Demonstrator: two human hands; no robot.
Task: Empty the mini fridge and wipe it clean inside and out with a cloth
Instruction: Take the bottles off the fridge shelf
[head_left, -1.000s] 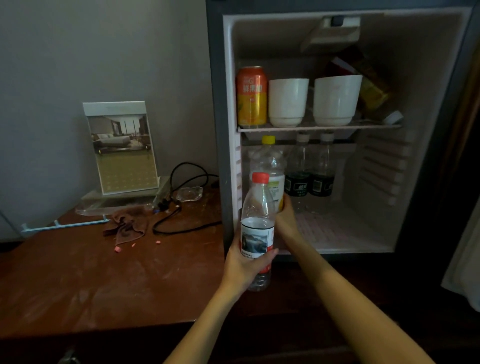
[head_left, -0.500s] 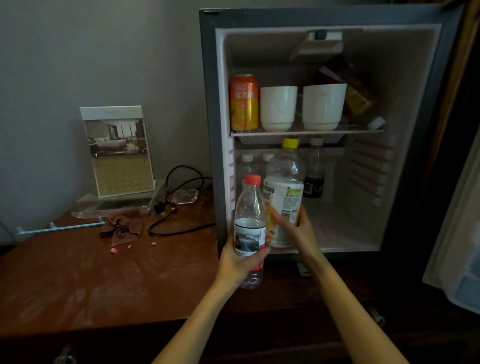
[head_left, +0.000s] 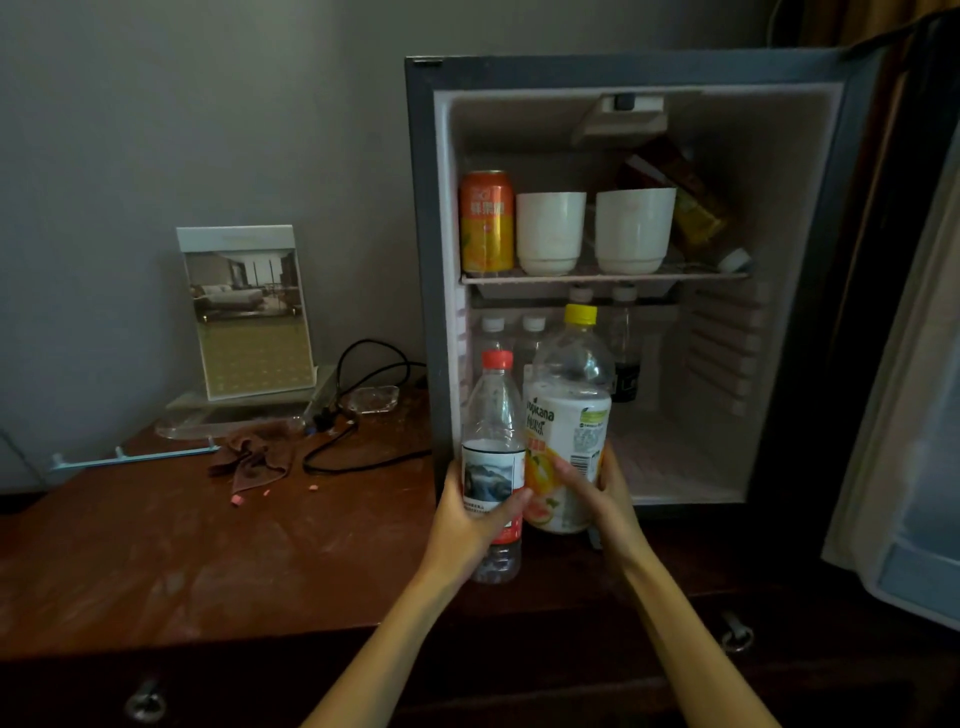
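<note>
A clear water bottle with a red cap (head_left: 493, 415) is gripped round its label by the left hand (head_left: 467, 525). A larger juice bottle with a yellow cap (head_left: 569, 410) is held round its lower half by the right hand (head_left: 608, 499), with the fingers wrapped over the label. Both bottles are upright and touching side by side, just in front of the left part of the open mini fridge's (head_left: 421, 260) lower compartment. The step in hand is judged to be the carrying out of this pair and its setting down, so the emptying is put at an early stage. An orange can (head_left: 487, 223), two white cups (head_left: 550, 231) and a tilted carton (head_left: 691, 202) are seen on the wire shelf (head_left: 602, 278), and several capped bottles (head_left: 623, 353) are stood at the back of the lower compartment. The pair is best kept upright and set down well to the left on the wooden surface (head_left: 156, 561), on the bare wood nearer than the brown cloth (head_left: 254, 457) and the black cable (head_left: 363, 457). That way room is left for the rest and the cloth is not buried before it is needed. The juice bottle is judged the heavier, so its base should be landed flat before the grip is loosened. The open door (head_left: 914, 467) at the right should be kept clear of.
</note>
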